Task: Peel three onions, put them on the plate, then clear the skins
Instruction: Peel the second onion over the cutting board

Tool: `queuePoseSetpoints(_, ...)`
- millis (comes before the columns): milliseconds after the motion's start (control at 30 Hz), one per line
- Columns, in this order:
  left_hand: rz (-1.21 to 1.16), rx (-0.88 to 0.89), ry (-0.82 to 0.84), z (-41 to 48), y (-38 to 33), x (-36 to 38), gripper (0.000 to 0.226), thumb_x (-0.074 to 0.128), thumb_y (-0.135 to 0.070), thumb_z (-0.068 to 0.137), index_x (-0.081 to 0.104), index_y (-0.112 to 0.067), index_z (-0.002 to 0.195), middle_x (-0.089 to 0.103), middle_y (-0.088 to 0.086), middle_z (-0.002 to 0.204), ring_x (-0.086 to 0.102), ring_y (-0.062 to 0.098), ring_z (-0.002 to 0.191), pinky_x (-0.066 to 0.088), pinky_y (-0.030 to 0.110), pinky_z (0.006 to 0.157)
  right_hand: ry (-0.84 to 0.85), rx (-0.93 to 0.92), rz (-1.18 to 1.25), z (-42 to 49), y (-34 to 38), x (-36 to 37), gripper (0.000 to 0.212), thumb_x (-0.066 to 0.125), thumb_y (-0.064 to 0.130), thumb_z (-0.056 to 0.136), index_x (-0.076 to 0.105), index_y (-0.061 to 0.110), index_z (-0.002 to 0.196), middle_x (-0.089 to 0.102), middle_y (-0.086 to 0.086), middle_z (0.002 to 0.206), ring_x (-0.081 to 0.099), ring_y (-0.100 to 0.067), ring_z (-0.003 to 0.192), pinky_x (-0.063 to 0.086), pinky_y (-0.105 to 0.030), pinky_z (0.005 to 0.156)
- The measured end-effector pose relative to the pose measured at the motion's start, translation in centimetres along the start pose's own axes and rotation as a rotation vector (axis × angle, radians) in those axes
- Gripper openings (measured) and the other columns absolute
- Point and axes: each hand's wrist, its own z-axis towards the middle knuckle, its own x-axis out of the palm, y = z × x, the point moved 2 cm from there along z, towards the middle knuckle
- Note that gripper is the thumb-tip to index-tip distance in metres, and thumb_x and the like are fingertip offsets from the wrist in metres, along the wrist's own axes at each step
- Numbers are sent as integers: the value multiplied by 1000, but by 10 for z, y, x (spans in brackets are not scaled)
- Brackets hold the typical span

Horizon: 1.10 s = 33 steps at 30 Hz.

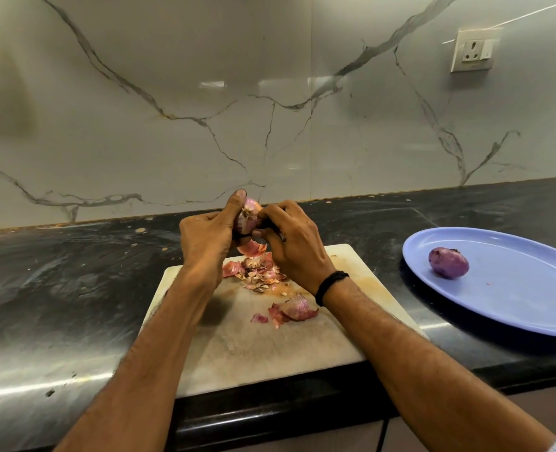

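My left hand (205, 238) grips a red onion (247, 216) above the far edge of the white cutting board (270, 347), thumb over its top. My right hand (291, 243) pinches the onion's skin from the right side. A loose piece of skin hangs just under the onion. A heap of pink skins (257, 270) lies on the board below the hands, with a larger curl of skin (294, 309) nearer me. One peeled purple onion (448, 262) rests on the blue plate (514, 305) at the right.
The board sits on a black stone counter (58, 288) whose front edge runs just below it. A marble-patterned wall rises behind, with a power socket (474, 50) at upper right. A small scrap lies at the counter's far right edge.
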Motion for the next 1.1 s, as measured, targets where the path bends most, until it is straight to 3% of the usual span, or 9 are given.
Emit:
queuePoseSetpoints(100, -13, 4, 3, 2, -1, -1, 33, 79, -48, 77, 72, -15, 78, 75, 5, 78, 75, 14, 67, 61, 27, 63, -43, 19, 10, 1, -1, -1, 10, 63, 7, 91, 66, 5, 101, 60, -10, 94, 51, -11, 81, 37, -5, 72)
queuePoseSetpoints(267, -40, 25, 42, 3, -1, 1, 34, 78, -44, 80, 75, -13, 91, 74, 4, 86, 75, 14, 77, 61, 23, 64, -98, 69, 56, 4, -3, -4, 27, 63, 1, 88, 61, 6, 115, 58, -10, 105, 55, -10, 92, 42, -6, 80)
queuePoseSetpoints(433, -47, 37, 104, 1, -3, 4, 19, 73, -42, 87, 73, -24, 81, 74, -2, 79, 73, 11, 75, 58, 22, 64, -52, 63, 93, 4, 0, -2, 38, 68, 5, 85, 55, 7, 121, 58, -12, 110, 58, -15, 96, 41, -5, 83)
queuePoseSetpoints(600, -44, 12, 136, 0, -3, 7, 30, 66, -43, 94, 71, -17, 80, 73, 6, 86, 71, 22, 85, 59, 35, 83, -47, 60, 106, 4, -1, -2, 40, 73, 9, 84, 56, 7, 120, 57, -12, 111, 58, -15, 95, 40, -5, 84)
queuePoseSetpoints(700, -61, 7, 134, 1, -3, 6, 29, 67, -44, 93, 73, -17, 84, 75, 8, 91, 74, 24, 88, 61, 36, 83, -34, 42, 118, 4, 1, -3, 44, 77, 12, 82, 55, 9, 120, 55, -12, 110, 57, -15, 94, 42, -6, 81)
queuePoseSetpoints(833, -79, 5, 124, 1, -3, 6, 27, 68, -45, 91, 73, -21, 81, 77, 2, 81, 75, 17, 78, 60, 28, 70, -46, -27, 83, 4, 3, -4, 47, 78, 13, 80, 50, 21, 117, 53, -11, 105, 52, -12, 88, 38, -2, 74)
queuePoseSetpoints(1100, -58, -4, 110, -1, -3, 7, 29, 70, -47, 88, 72, -19, 78, 75, 6, 84, 75, 27, 87, 61, 39, 82, -61, -80, 32, 4, 1, -4, 42, 71, 8, 86, 44, 25, 113, 54, -13, 101, 50, -13, 83, 34, -4, 73)
